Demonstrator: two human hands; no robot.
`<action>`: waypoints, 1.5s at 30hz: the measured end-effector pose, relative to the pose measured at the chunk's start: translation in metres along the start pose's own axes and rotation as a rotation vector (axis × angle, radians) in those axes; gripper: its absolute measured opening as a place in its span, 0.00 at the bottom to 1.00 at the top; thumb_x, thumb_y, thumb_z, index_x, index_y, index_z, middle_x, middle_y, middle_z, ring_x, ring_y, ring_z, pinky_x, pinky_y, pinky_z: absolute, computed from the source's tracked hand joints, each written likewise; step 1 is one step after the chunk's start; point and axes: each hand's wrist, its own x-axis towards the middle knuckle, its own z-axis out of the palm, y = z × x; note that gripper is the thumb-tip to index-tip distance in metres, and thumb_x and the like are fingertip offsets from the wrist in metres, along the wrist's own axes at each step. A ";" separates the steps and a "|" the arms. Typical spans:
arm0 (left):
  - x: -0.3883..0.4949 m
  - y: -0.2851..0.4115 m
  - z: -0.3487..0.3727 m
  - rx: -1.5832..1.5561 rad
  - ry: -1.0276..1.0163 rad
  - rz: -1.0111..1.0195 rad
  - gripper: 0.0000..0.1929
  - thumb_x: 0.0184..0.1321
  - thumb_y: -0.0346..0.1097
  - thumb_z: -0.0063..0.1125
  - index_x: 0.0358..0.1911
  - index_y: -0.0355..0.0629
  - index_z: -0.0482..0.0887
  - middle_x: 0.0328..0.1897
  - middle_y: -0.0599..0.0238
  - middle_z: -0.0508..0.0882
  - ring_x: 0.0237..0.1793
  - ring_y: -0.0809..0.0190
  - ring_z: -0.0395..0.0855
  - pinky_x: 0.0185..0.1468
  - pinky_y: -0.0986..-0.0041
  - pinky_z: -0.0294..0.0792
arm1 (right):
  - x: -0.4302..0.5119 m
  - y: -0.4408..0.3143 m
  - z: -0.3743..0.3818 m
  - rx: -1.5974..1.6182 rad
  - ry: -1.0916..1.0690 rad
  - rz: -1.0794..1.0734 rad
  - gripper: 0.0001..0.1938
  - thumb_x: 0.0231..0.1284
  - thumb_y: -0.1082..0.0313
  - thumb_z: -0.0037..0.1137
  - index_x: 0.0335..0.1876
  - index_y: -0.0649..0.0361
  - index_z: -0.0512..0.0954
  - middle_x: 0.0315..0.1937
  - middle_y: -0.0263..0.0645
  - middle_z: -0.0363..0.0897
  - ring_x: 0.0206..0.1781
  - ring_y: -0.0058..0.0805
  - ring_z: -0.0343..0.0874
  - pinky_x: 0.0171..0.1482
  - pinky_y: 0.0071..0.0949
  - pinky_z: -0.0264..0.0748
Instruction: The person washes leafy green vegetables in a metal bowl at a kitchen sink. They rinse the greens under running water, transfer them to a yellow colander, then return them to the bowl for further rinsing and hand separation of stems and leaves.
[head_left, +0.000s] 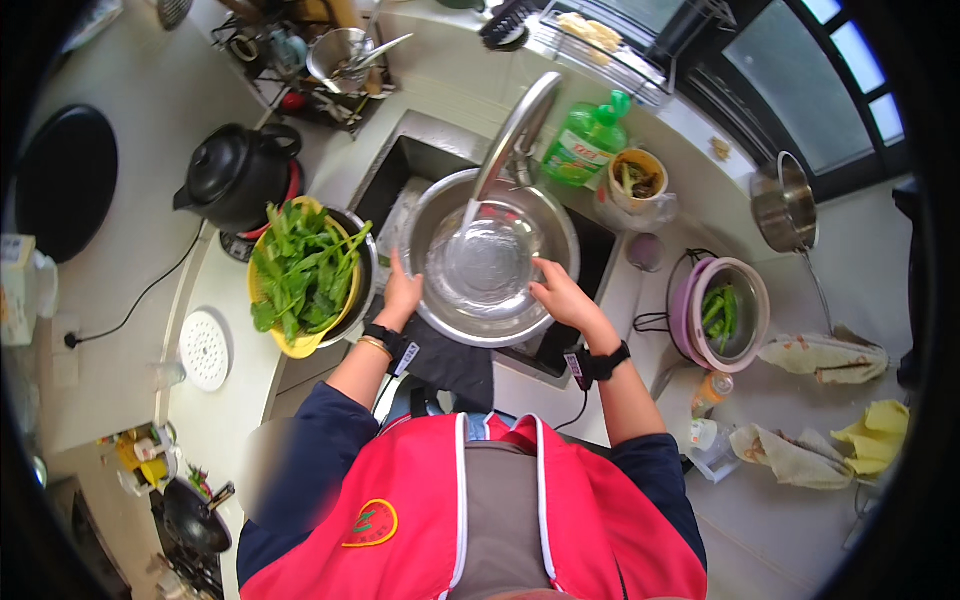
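A large stainless steel basin (442, 304) rests over the sink (420, 139), under the curved metal faucet (517, 124), from which water runs into it. My left hand (403, 289) is at the basin's left rim, its thumb near the edge; its fingers are partly hidden. My right hand (559, 292) reaches over the right side of the basin, fingers slightly bent and apart, fingertips near the water, holding nothing that I can see. Left of the basin, leafy greens (304, 262) fill a yellow colander (304, 346) set in a metal pot (369, 281).
A black kettle (225, 176) stands at the upper left. Behind the sink are a green dish soap bottle (585, 142) and a tub of scraps (637, 176). On the right, a pink-rimmed bowl (759, 322) holds green peppers (720, 315). A white perforated disc (204, 350) lies at left.
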 end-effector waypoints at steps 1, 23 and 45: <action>-0.008 0.006 -0.005 0.099 0.045 0.084 0.41 0.56 0.34 0.58 0.72 0.40 0.49 0.60 0.36 0.74 0.59 0.37 0.73 0.63 0.57 0.64 | -0.005 -0.007 0.009 0.008 -0.008 0.069 0.27 0.64 0.64 0.51 0.65 0.70 0.62 0.63 0.61 0.63 0.66 0.52 0.64 0.67 0.36 0.63; -0.011 -0.121 -0.272 0.356 0.369 -0.075 0.18 0.62 0.37 0.48 0.52 0.35 0.77 0.50 0.46 0.79 0.49 0.43 0.79 0.53 0.58 0.70 | 0.109 -0.138 0.247 0.364 -0.174 -0.004 0.23 0.62 0.66 0.51 0.57 0.74 0.62 0.40 0.53 0.77 0.38 0.39 0.80 0.40 0.33 0.77; -0.073 -0.044 -0.290 -0.337 0.120 0.124 0.17 0.65 0.33 0.48 0.56 0.38 0.77 0.42 0.69 0.83 0.34 0.71 0.77 0.38 0.82 0.68 | 0.006 -0.182 0.154 0.443 0.134 -0.014 0.34 0.50 0.72 0.51 0.66 0.71 0.56 0.44 0.61 0.78 0.37 0.46 0.83 0.40 0.36 0.77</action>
